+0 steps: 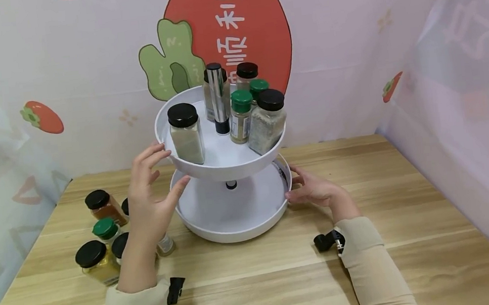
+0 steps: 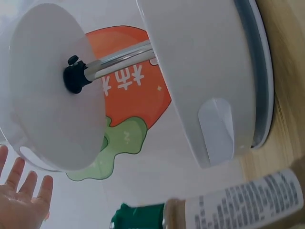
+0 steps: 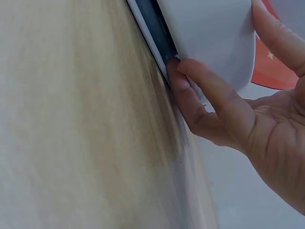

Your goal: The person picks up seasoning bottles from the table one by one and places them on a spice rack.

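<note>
A white two-tier turntable rack (image 1: 226,170) stands on the wooden table. Its upper tray carries several spice jars, among them a black-lidded jar (image 1: 187,141) and a green-capped shaker (image 1: 240,118). The round lower tray (image 1: 235,234) holds no jars; a metal post (image 2: 119,59) joins the tiers. My left hand (image 1: 149,202) is raised at the upper tray's left rim, fingers spread; in the left wrist view they stand just off the tray. With my right hand (image 1: 317,187) I grip the lower tray's right side, fingertips (image 3: 183,71) at the gap beneath it and thumb on its wall.
Several spice jars stand on the table at the left, partly behind my left forearm: a yellow jar (image 1: 101,267), a green-capped shaker (image 1: 106,230) and a red-brown jar (image 1: 106,207). A printed cloth (image 1: 95,49) hangs behind the table.
</note>
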`<action>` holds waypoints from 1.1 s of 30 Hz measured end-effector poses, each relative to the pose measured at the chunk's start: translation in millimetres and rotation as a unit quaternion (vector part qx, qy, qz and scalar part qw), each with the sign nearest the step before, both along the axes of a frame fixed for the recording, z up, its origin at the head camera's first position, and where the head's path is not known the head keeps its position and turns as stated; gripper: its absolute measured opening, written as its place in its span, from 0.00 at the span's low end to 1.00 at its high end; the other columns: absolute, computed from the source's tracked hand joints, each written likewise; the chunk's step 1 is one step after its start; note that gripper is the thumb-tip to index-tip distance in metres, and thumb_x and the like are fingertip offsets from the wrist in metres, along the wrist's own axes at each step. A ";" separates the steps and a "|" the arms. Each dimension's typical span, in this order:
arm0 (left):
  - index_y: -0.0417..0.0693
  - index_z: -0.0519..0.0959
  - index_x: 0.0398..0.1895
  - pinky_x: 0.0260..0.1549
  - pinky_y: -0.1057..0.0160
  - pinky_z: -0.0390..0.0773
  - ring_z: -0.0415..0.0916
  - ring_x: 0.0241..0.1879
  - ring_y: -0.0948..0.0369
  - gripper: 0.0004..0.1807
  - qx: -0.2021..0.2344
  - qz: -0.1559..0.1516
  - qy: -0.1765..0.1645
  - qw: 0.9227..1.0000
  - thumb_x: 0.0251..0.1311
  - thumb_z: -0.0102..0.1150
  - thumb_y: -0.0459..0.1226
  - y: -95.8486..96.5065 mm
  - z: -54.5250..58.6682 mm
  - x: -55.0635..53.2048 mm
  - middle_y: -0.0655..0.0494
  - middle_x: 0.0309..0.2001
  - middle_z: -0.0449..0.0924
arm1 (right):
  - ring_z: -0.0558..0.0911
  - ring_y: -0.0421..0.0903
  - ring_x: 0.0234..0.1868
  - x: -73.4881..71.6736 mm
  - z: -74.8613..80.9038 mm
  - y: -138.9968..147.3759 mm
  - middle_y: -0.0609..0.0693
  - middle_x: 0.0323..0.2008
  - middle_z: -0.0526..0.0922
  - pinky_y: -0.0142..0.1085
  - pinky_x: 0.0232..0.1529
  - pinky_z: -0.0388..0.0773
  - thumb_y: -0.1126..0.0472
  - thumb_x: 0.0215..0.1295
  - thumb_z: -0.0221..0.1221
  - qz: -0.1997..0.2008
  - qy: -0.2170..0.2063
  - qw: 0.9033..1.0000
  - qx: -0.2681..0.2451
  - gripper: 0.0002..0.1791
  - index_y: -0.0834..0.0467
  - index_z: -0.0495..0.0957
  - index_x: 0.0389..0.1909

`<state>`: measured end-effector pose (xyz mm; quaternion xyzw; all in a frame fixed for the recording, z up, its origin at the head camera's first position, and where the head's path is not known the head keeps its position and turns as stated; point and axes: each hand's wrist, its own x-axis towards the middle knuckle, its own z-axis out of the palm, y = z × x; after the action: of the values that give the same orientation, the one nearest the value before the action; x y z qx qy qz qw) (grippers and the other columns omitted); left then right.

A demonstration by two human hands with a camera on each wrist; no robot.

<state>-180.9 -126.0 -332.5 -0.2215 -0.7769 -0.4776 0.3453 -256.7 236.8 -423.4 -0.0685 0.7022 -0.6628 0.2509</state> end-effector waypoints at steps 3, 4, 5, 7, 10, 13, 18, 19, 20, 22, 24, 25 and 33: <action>0.40 0.73 0.62 0.59 0.44 0.78 0.65 0.69 0.59 0.31 -0.001 0.000 -0.002 1.000 0.53 0.69 0.24 -3.6 2.8 2.9 0.48 0.67 0.69 | 0.74 0.57 0.58 -0.2 -0.3 -0.6 0.73 0.73 0.46 0.39 0.54 0.85 0.77 0.62 0.58 -0.001 -0.004 1.000 -0.002 0.57 0.52 0.28 0.79; 0.40 0.72 0.62 0.59 0.49 0.78 0.66 0.68 0.59 0.31 -0.002 -0.001 -0.001 1.000 0.53 0.69 0.24 -4.8 4.2 3.8 0.48 0.67 0.69 | 0.75 0.56 0.57 -0.1 -0.3 -0.7 0.73 0.73 0.46 0.38 0.54 0.85 0.77 0.63 0.58 -0.001 -0.005 1.000 -0.003 0.57 0.51 0.28 0.79; 0.40 0.72 0.62 0.60 0.56 0.78 0.66 0.68 0.60 0.31 -0.002 -0.002 0.000 1.000 0.53 0.69 0.24 -6.2 6.0 4.9 0.48 0.67 0.69 | 0.75 0.54 0.55 0.1 -0.4 -0.7 0.73 0.73 0.45 0.38 0.53 0.85 0.77 0.63 0.57 0.001 -0.005 1.000 -0.004 0.57 0.52 0.28 0.79; 0.40 0.73 0.63 0.59 0.68 0.77 0.67 0.67 0.61 0.31 -0.004 -0.003 0.004 1.000 0.54 0.68 0.23 -9.3 9.9 7.1 0.48 0.66 0.70 | 0.77 0.51 0.52 -0.1 -0.3 -0.8 0.73 0.73 0.46 0.37 0.52 0.85 0.77 0.63 0.57 0.001 -0.008 1.000 -0.007 0.57 0.51 0.29 0.79; 0.39 0.72 0.63 0.57 0.77 0.75 0.67 0.67 0.61 0.31 -0.013 -0.005 0.009 1.000 0.53 0.67 0.22 -16.4 16.5 11.9 0.49 0.65 0.71 | 0.78 0.48 0.49 -1.2 -0.8 -0.9 0.74 0.72 0.45 0.36 0.51 0.85 0.77 0.63 0.57 0.004 -0.006 1.000 -0.010 0.56 0.53 0.29 0.79; 0.38 0.73 0.62 0.56 0.78 0.75 0.68 0.66 0.61 0.30 -0.025 -0.003 0.009 1.000 0.54 0.66 0.21 -26.9 22.4 19.8 0.52 0.65 0.72 | 0.78 0.47 0.48 -2.2 -0.5 -0.9 0.74 0.73 0.45 0.35 0.51 0.85 0.76 0.63 0.58 0.004 -0.006 1.000 -0.010 0.56 0.53 0.30 0.79; 0.35 0.76 0.59 0.50 0.81 0.77 0.73 0.56 0.64 0.27 -0.026 -0.003 0.004 1.000 0.53 0.64 0.19 -53.6 25.7 38.1 0.56 0.60 0.76 | 0.79 0.46 0.45 -3.1 -0.4 -2.0 0.74 0.73 0.44 0.35 0.51 0.85 0.76 0.64 0.57 0.006 -0.008 1.000 -0.009 0.56 0.54 0.29 0.79; 0.35 0.77 0.58 0.50 0.81 0.77 0.73 0.54 0.65 0.26 -0.030 -0.001 -0.003 1.000 0.53 0.64 0.19 -60.7 25.7 41.9 0.57 0.59 0.77 | 0.80 0.46 0.45 -3.1 -0.4 -2.5 0.74 0.73 0.44 0.35 0.51 0.85 0.76 0.64 0.57 0.009 -0.007 1.000 -0.009 0.56 0.54 0.28 0.79; 0.35 0.77 0.57 0.50 0.82 0.77 0.74 0.52 0.66 0.26 -0.037 0.000 -0.014 0.999 0.53 0.64 0.18 -68.3 25.7 45.7 0.57 0.58 0.78 | 0.80 0.46 0.44 -3.2 -0.3 -3.0 0.74 0.73 0.44 0.35 0.51 0.85 0.77 0.64 0.56 0.011 -0.007 1.000 -0.009 0.56 0.54 0.28 0.79; 0.33 0.77 0.57 0.50 0.81 0.77 0.75 0.54 0.66 0.25 -0.043 -0.023 -0.033 0.998 0.53 0.62 0.17 -85.7 24.0 50.2 0.55 0.56 0.79 | 0.80 0.45 0.44 -3.1 -0.5 -4.2 0.74 0.73 0.44 0.36 0.52 0.85 0.77 0.64 0.56 0.012 -0.007 1.000 -0.008 0.55 0.54 0.28 0.79; 0.30 0.75 0.57 0.52 0.81 0.78 0.76 0.54 0.67 0.25 -0.050 -0.047 -0.066 0.995 0.54 0.59 0.15 -103.6 21.2 52.4 0.57 0.54 0.80 | 0.80 0.46 0.44 -2.7 -0.2 -4.1 0.74 0.73 0.45 0.36 0.52 0.85 0.77 0.64 0.56 0.010 -0.004 1.000 -0.006 0.55 0.54 0.29 0.79; 0.29 0.74 0.58 0.52 0.80 0.79 0.76 0.55 0.67 0.25 -0.040 -0.072 -0.079 0.993 0.55 0.58 0.14 -112.7 18.6 52.0 0.56 0.54 0.80 | 0.80 0.46 0.44 -2.4 -0.1 -3.4 0.74 0.73 0.45 0.36 0.52 0.85 0.76 0.64 0.56 0.009 -0.003 1.000 -0.005 0.55 0.54 0.28 0.79; 0.31 0.70 0.61 0.49 0.81 0.80 0.75 0.58 0.75 0.26 -0.080 -0.073 -0.188 0.976 0.58 0.56 0.16 -166.3 -9.4 53.9 0.62 0.56 0.78 | 0.81 0.46 0.44 -1.5 0.5 0.6 0.75 0.73 0.45 0.37 0.52 0.85 0.77 0.63 0.57 0.005 -0.003 1.000 -0.010 0.56 0.54 0.28 0.79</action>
<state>-126.9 -292.3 -341.9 -0.2108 -0.8453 -0.4709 0.1388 -258.1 237.4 -422.9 -0.0726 0.6948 -0.6684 0.2554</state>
